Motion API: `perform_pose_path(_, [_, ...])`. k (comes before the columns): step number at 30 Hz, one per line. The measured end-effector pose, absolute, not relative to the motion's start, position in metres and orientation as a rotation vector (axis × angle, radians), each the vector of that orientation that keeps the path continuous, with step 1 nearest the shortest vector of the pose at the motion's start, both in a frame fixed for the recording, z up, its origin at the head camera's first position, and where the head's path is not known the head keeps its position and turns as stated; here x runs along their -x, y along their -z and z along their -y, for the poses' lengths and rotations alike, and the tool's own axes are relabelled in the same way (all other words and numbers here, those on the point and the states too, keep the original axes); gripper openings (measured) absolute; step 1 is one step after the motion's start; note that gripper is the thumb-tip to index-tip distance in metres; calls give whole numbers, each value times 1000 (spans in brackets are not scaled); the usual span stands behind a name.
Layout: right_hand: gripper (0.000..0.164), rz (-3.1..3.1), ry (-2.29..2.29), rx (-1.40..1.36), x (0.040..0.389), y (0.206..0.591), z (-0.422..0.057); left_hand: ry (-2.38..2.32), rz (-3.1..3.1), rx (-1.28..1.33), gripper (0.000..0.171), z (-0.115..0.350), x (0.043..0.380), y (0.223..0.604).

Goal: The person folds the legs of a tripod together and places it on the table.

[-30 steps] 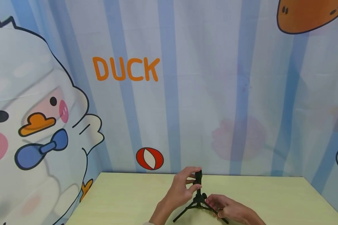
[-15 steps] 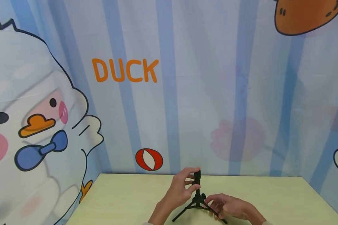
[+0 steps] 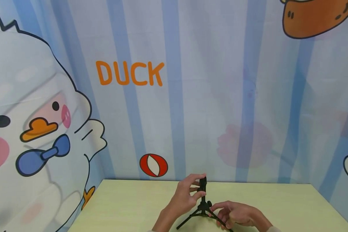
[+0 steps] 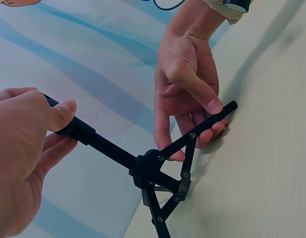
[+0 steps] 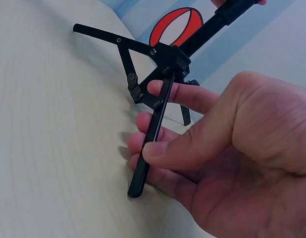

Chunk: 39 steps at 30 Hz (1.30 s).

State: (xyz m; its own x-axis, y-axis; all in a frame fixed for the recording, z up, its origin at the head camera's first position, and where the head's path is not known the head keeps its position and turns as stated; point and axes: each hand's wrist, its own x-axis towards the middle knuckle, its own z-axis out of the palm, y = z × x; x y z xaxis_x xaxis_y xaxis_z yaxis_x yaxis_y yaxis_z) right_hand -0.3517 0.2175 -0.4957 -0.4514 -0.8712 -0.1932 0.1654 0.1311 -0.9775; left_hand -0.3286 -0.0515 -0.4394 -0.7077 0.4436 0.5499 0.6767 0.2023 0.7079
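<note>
A small black tripod [image 3: 203,206] is upright at the front of the table, its legs spread and joined by braces to the centre post. My left hand [image 3: 183,196] grips the top of its post [image 4: 112,150] between thumb and fingers. Lower down on the right, my right hand [image 3: 240,214] pinches one leg [image 5: 152,130], the thumb on one side and the fingers behind it. Another leg [image 5: 96,33] reaches out to the far side in the right wrist view. A small knob [image 3: 209,203] sticks out beside the hub.
The pale yellow table [image 3: 127,206] runs back to a blue-and-white striped curtain [image 3: 208,96] printed with a duck, a red ball and orange letters. A second curtain panel borders the table on the left.
Both hands keep their hold on the tripod. The right hand's fingers have shifted slightly along the leg toward the hub. The head view has tilted a little.
</note>
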Motion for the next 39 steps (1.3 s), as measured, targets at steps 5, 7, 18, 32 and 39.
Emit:
perform_pose_path(5, [79, -1541, 1475, 719, 351, 496, -216, 1502, 2249, 1075, 58, 52, 329, 440])
perform_pose_path(7, [80, -1560, 1473, 719, 350, 496, -215, 1503, 2248, 1076, 58, 52, 329, 440])
perform_pose_path(18, [80, -1555, 1503, 745, 352, 503, -218, 1498, 2242, 1098, 59, 54, 329, 441])
perform_pose_path(32, [77, -1540, 1543, 845, 350, 507, -220, 1480, 2233, 1105, 58, 49, 328, 439])
perform_pose_path(39, [69, -1516, 1602, 894, 346, 508, -219, 1489, 2225, 1113, 58, 48, 328, 438])
